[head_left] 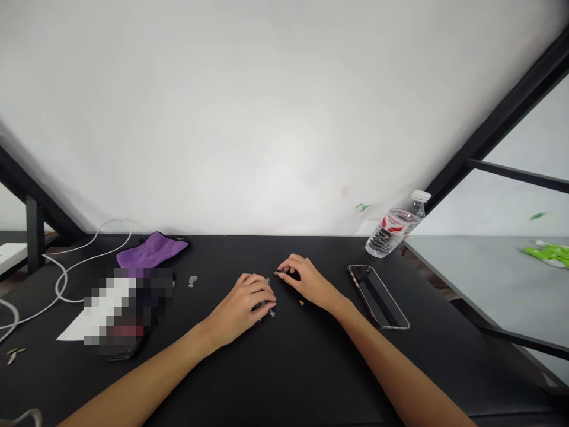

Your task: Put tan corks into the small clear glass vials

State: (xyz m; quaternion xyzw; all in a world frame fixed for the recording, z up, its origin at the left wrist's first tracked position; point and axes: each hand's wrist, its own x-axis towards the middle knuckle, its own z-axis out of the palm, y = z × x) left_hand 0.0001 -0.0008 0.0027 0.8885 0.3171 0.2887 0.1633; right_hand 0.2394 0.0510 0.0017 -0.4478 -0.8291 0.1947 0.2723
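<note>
The thumb and forefinger of your right hand (306,280) come together at the tips on a small brown piece (277,273), pinching it just above the tabletop; the other fingers of that hand curl in behind. Your left hand (251,298) lies palm down just beside, its fingers bent and close together, the thumb set a little apart below them. Small clear plastic bits (272,313) show in that gap and around your left fingertips, but you hide most of them, so I cannot tell whether those fingers grip any or merely cover them.

Near your right wrist a small orange-brown bit (301,303) lies loose on the black table (284,373). Well to the left of your left hand is a separate clear piece (192,280).

Farther out on your right, a phone (377,296) lies flat, screen up, and beyond it a clear water bottle (393,228) with a white cap stands near the wall (267,118). On your left, a purple cloth (149,253) lies toward the back, with a white sheet (73,329), partly blurred out, nearer you. A white cable (64,274) loops past them, and a few thin scraps (13,356) lie at the far left.
</note>
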